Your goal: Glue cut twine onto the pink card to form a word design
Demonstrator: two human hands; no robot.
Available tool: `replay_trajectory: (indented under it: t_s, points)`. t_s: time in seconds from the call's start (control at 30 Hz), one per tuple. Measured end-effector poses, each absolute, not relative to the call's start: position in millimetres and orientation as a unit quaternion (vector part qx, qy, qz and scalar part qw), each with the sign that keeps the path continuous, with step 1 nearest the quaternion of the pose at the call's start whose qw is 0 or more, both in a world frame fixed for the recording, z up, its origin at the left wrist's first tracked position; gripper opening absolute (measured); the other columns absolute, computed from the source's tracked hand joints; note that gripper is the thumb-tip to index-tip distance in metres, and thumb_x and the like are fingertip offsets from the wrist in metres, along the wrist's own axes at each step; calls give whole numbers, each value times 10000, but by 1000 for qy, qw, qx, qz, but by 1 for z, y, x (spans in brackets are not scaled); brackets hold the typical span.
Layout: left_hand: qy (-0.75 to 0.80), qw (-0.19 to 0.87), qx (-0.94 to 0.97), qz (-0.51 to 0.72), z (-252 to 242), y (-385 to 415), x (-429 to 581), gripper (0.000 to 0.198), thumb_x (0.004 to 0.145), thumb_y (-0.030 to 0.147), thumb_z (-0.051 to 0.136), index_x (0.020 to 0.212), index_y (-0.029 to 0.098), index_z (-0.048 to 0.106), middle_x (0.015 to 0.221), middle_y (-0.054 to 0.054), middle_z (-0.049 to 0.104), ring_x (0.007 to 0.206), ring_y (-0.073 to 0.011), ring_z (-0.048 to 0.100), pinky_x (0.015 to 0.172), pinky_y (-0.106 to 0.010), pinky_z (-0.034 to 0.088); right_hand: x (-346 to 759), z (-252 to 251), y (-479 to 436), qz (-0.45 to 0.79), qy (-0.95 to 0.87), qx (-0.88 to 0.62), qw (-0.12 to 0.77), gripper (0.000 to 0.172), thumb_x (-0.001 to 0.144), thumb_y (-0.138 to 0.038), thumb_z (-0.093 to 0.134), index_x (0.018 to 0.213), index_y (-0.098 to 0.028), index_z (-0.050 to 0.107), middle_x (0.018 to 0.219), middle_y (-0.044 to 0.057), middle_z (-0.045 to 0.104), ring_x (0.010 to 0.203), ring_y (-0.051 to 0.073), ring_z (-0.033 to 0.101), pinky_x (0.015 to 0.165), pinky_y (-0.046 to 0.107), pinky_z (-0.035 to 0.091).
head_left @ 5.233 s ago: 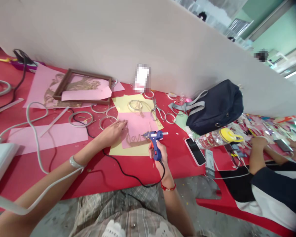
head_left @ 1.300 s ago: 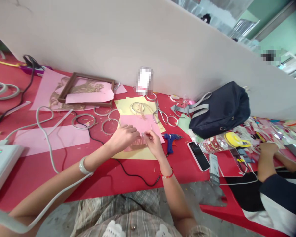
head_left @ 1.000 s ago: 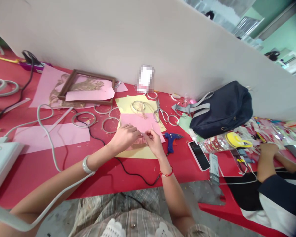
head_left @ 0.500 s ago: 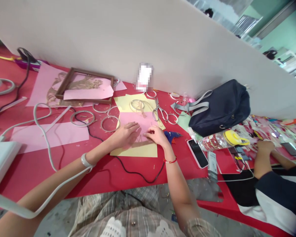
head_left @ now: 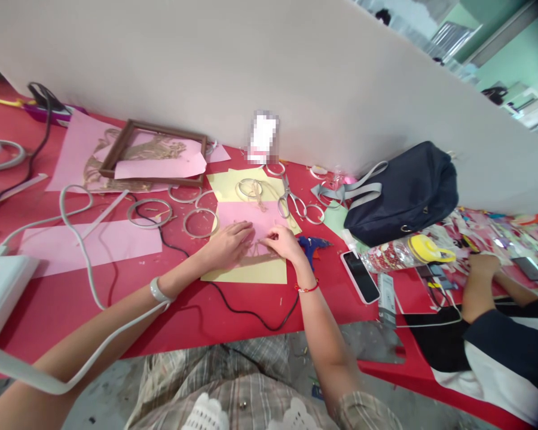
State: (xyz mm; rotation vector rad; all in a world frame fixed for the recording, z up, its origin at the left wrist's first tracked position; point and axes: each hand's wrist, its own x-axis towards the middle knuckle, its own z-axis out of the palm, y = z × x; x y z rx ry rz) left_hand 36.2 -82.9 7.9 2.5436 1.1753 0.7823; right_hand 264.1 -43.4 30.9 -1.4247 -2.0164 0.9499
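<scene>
My left hand (head_left: 230,243) lies flat on a pink sheet of paper (head_left: 237,211), fingers stretched out and close together. At the sheet's right side, the thumb and fingertips of my right hand (head_left: 283,243) pinch a thin tan strand of twine low over the paper; its far end is hard to make out. A yellow sheet (head_left: 246,275) sticks out under the pink one. Above my hands lies a ring with loose twine (head_left: 260,198). Scissors (head_left: 291,200) rest to the upper right. A blue glue gun (head_left: 312,243) sits right of my right hand.
Several pale rings (head_left: 200,223) lie to the left, near a brown frame (head_left: 152,181). A phone (head_left: 360,278), a bottle (head_left: 399,252) and a dark bag (head_left: 403,194) stand right. A white cable (head_left: 103,352) crosses my left forearm. Another person's arm (head_left: 479,283) is far right.
Both hands stay in nearly the same place. My right fingertips have shifted slightly at the strand; the camera view has moved a little.
</scene>
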Motion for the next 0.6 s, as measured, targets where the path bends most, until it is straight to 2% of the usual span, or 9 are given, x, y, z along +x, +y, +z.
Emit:
replay_trajectory:
  t_s: [0.2, 0.37, 0.6]
  points:
    - [398, 115, 869, 272, 3, -82, 36, 395, 1027, 224, 467, 1380, 116, 608, 1454, -229, 622, 1393, -345, 580, 1156, -538, 509, 263, 32, -45, 323, -744, -543, 216, 231, 775, -200, 843, 651, -182, 649, 765, 4, 658, 696, 144, 556, 717, 273, 448]
    - [398, 120, 869, 268, 4, -83, 36, 400, 1033, 223, 463, 1378, 87, 612, 1476, -249, 601, 1401, -360, 573, 1164, -552, 496, 263, 37, -44, 330, -735, -562, 189, 243, 765, -236, 866, 654, -174, 659, 770, 8, 652, 692, 143, 571, 707, 275, 451]
    - [404, 118, 874, 243, 6, -84, 35, 404, 1044, 247, 475, 1392, 93, 610, 1510, -231, 584, 1432, -355, 547, 1194, -541, 466, 264, 41, -45, 373, -699, -585, 174, 280, 766, -306, 865, 656, -187, 637, 632, -21, 622, 599, 144, 568, 634, 273, 432]
